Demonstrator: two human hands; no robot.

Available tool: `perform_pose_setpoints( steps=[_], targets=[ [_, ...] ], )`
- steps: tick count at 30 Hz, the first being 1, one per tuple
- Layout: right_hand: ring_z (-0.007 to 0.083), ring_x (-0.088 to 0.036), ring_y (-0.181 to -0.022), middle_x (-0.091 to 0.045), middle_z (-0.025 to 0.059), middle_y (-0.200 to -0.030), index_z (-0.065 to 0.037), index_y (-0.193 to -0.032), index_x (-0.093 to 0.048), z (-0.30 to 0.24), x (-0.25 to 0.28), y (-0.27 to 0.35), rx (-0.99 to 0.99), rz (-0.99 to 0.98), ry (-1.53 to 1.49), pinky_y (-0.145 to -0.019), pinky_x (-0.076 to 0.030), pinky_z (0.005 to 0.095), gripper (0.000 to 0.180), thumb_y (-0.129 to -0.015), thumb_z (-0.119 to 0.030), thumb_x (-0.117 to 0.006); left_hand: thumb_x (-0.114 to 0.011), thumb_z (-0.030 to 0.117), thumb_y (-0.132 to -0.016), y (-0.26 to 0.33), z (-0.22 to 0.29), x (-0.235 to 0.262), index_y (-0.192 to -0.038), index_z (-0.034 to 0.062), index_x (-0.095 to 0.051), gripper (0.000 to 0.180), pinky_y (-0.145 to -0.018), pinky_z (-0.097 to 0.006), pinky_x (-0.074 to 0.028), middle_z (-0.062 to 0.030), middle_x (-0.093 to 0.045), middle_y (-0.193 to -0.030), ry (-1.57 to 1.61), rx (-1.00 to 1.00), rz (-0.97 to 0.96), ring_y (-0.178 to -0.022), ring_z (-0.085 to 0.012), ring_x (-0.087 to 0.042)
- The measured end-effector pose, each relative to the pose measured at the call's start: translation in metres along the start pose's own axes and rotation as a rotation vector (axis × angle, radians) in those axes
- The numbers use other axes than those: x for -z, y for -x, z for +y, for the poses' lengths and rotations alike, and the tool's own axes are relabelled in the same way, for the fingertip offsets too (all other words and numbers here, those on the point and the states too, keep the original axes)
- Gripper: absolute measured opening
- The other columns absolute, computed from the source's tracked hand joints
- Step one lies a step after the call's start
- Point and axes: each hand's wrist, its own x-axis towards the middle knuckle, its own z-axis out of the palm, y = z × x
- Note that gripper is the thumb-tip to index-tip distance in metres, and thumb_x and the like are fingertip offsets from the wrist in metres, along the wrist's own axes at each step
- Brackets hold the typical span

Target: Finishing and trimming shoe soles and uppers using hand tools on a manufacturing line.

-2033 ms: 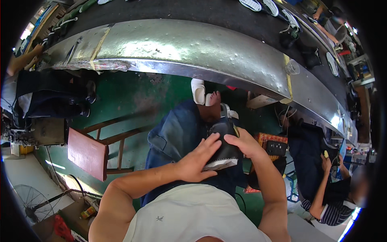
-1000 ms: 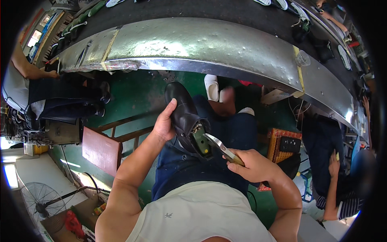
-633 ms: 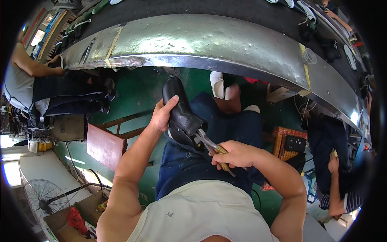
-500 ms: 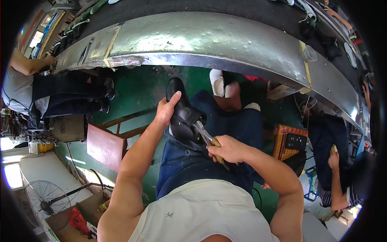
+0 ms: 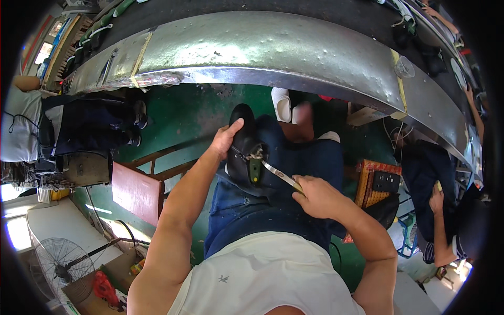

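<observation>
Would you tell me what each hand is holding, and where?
Left hand grips the black shoe by its side; right hand holds the metal tool by its handle end.

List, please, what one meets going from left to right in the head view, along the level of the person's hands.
Red-brown board → left hand → black shoe → metal tool → right hand → orange crate.
</observation>
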Motion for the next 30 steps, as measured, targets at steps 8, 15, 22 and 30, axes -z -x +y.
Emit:
perform_pose_setpoints(
  steps=[8, 15, 22, 30],
  targets=[
    [0.0397, -0.062, -0.105, -0.062, 0.0254, -0.112, 0.013, -0.13, -0.053, -0.001, -0.005, -0.009, 0.155, 0.261, 0.339, -0.09, -0.054, 0.0446, 0.048, -0.092, -0.014, -0.062, -0.074, 0.051, -0.09, -0.004, 0.003, 0.002, -0.125, -0.0077, -0.06, 0.07, -0.083, -0.04, -0.06, -0.0183, -0.071, -0.109, 0.049, 0.035, -0.01, -0.092, -0.0262, -0.072],
    [0.0303, -0.057, -0.11, -0.059, 0.0173, -0.11, 0.009, -0.128, -0.058, -0.017, 0.002, -0.032, 0.09, 0.482, 1.032, -0.074, -0.058, 0.041, 0.047, -0.089, -0.017, -0.062, -0.077, 0.052, -0.086, -0.008, 0.005, -0.006, -0.124, -0.0099, -0.058, 0.075, -0.08, -0.04, -0.061, -0.0191, -0.071, -0.108, -0.061, 0.017, 0.064, -0.088, -0.0262, -0.073],
    [0.0284, -0.064, -0.096, -0.063, 0.0119, -0.092, 0.004, -0.105, -0.068, -0.028, 0.013, -0.041, 0.083, 0.229, 1.111, -0.059, -0.053, 0.0291, 0.029, -0.082, -0.015, -0.065, -0.078, 0.052, -0.085, -0.012, 0.006, -0.008, -0.117, -0.0126, -0.061, 0.074, -0.077, -0.04, -0.06, -0.0193, -0.071, -0.102, -0.175, 0.02, 0.122, -0.085, -0.0264, -0.073],
    [0.026, -0.07, -0.074, -0.066, 0.0129, -0.082, 0.0, -0.092, -0.062, -0.003, 0.01, 0.0, 0.099, 0.27, 0.758, -0.062, -0.059, 0.0355, 0.013, -0.085, -0.012, -0.062, -0.079, 0.054, -0.083, -0.011, 0.003, -0.024, -0.109, -0.0105, -0.068, 0.07, -0.076, -0.036, -0.058, -0.017, -0.072, -0.099, -0.383, -0.011, 0.117, -0.08, -0.0227, -0.071]
  ],
)
